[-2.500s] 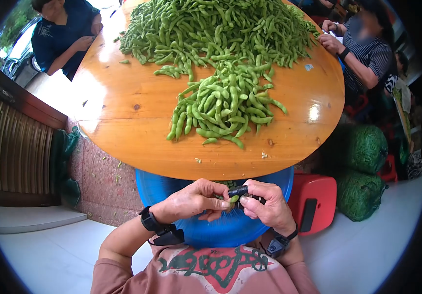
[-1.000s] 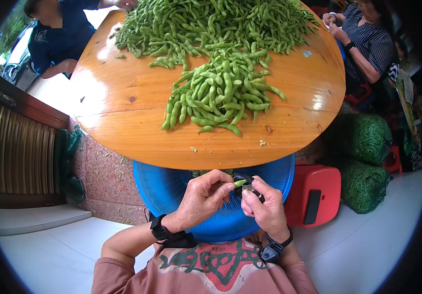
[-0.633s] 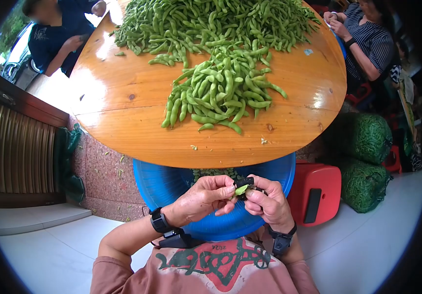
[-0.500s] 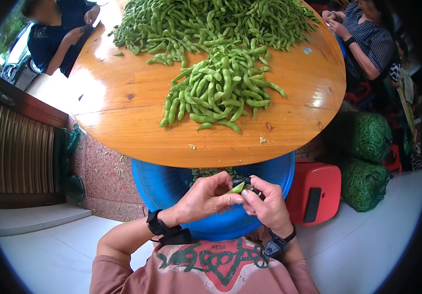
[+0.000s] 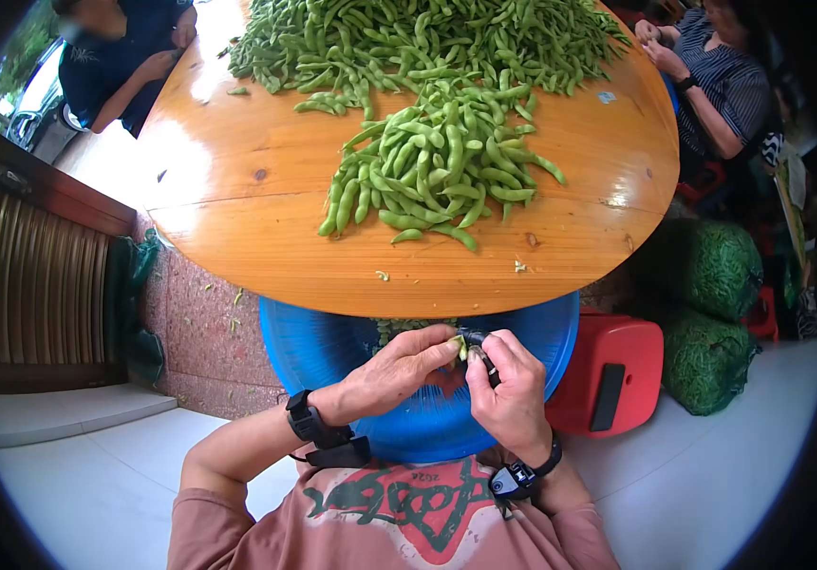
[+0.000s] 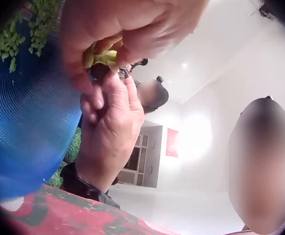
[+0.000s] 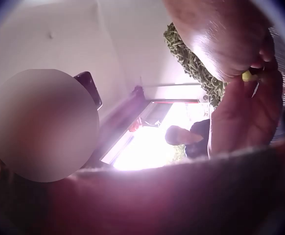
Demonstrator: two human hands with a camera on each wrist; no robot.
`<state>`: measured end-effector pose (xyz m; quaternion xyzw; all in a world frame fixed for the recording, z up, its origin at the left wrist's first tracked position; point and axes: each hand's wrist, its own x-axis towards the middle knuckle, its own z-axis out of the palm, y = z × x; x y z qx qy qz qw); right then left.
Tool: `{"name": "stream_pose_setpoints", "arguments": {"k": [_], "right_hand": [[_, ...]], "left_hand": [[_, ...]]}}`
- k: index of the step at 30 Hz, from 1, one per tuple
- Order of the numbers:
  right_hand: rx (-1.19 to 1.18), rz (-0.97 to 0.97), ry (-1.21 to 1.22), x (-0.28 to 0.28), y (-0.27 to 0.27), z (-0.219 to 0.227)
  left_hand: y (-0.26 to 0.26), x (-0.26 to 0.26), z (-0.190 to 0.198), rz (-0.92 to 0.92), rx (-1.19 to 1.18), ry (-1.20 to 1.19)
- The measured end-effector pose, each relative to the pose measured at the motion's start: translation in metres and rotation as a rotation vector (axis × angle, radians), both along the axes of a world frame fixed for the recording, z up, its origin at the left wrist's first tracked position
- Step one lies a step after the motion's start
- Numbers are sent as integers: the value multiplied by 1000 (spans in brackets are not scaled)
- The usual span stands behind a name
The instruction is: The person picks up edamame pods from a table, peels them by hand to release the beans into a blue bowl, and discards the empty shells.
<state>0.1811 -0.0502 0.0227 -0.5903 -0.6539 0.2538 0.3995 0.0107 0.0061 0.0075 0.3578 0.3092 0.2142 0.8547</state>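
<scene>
My left hand (image 5: 397, 369) pinches a green soybean pod (image 5: 463, 348) between thumb and fingers, over the blue basin (image 5: 280, 347). At the pod's other end, my right hand (image 5: 513, 391) pinches it with thumb and index finger; a black covering (image 5: 475, 336) wraps that index finger. In the left wrist view the pod (image 6: 105, 58) looks split open, and the right thumb is pressed to it. Mostly hidden by fingers, only a yellow-green bit (image 7: 249, 76) shows in the right wrist view. Loose green beans (image 6: 8, 46) lie in the basin.
Beyond the basin stands a wooden table (image 5: 266, 256) bearing a small pile of pods (image 5: 437, 171) and a larger heap (image 5: 408, 43). A red stool (image 5: 622, 370) and green net sacks (image 5: 712, 356) stand at right. Two people sit across the table.
Both hands have kept close together over the basin. The pod has turned from lying slantwise to nearly upright between the fingers, and the right hand has tilted more upright.
</scene>
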Motion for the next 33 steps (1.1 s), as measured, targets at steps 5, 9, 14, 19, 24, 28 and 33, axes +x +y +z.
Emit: {"name": "stream_pose_setpoints", "arguments": {"k": [5, 9, 14, 19, 24, 28, 33], "right_hand": [[12, 20, -25, -3, 0, 2], [-11, -18, 54, 1, 3, 11], [-289, -120, 399, 21, -4, 8], [-264, -161, 18, 91, -23, 51], [-210, -289, -429, 141, -43, 53], [-217, -298, -304, 107, -23, 54], [-67, -116, -121, 52, 5, 45]], "left_hand": [[3, -2, -9, -80, 105, 24], [6, -7, -4, -175, 166, 134], [5, -12, 7, -262, 408, 285], [16, -25, 28, -265, 1164, 276], [66, -27, 52, 202, 1327, 726], [89, -22, 26, 192, 1577, 877], [81, -14, 31, 173, 1629, 964]]}}
